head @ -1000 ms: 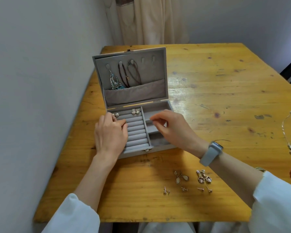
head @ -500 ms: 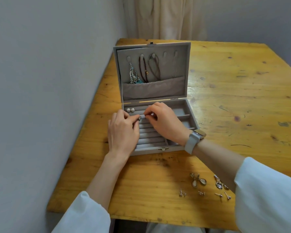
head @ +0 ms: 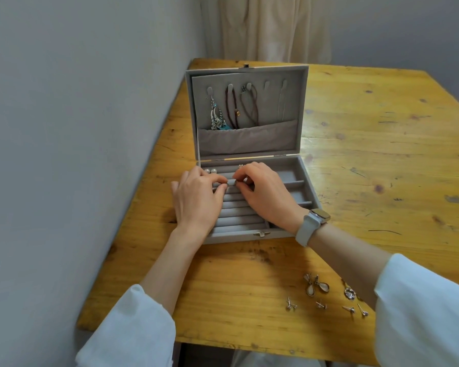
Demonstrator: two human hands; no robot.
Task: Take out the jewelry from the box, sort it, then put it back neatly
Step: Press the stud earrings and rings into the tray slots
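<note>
A grey velvet jewelry box (head: 300, 178) stands open on the wooden table, its lid upright. In the lid hang a silver and turquoise pendant (head: 216, 115) and two dark cord necklaces (head: 243, 107). Two pearl studs (head: 210, 171) sit in the top ring-roll row. My left hand (head: 196, 200) and my right hand (head: 265, 194) meet over the ring rolls, and both pinch a small silver earring (head: 230, 183) between their fingertips. Loose earrings (head: 316, 286) and small studs (head: 321, 305) lie on the table in front of the box.
A grey wall runs close along the table's left edge. A cream curtain (head: 270, 25) hangs behind the table's far edge. A grey smartwatch (head: 316, 221) is on my right wrist. Bare wood (head: 382, 144) spreads to the right of the box.
My right hand moved left from the side compartments to the ring rolls and met my left hand. Both hands now pinch a small earring there. The view shifted left, hiding the items at far right.
</note>
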